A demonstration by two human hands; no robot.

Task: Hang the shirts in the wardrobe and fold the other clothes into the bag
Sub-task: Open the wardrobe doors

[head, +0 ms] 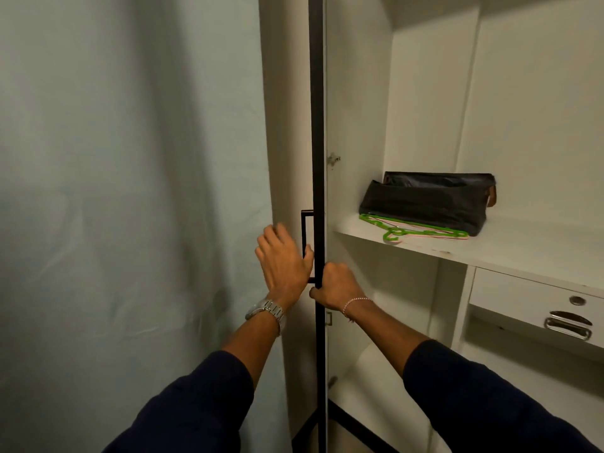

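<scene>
Pale green wall [114,158] on the left, white wardrobe [425,109] on the right, and both hands are right at the black edge of the wardrobe door [316,125], which stands edge-on to the camera.

Right hand [335,284]: fingers are curled tight around the door's dark edge strip, thumb tucked below, so that one's properly gripping the door. Left hand [284,259]: fingers straight and spread, palm lying against the outer face just beside the black bar handle [305,243], not wrapped around it. A steel watch [266,310] sits on the left wrist, a thin bracelet [356,302] on the right.

Handling-wise, I'd guess the door is a tall stiff panel, fairly light on its hinges, so holding it low by the edge or the handle makes sense.

Further out, the shelf [523,243] carries a black bag [428,199], soft-sided and slouchy, probably floppy to load unless you hold its rim open. Touching its front edge lie green plastic hangers [415,228], with a pink one peeking out underneath. Those look light and a bit slippery; grab them by the hook. A drawer [539,305] with a metal pull sits below the shelf.

No shirts or other clothes in view, so nothing's hung or folded yet as far as I can tell.
</scene>
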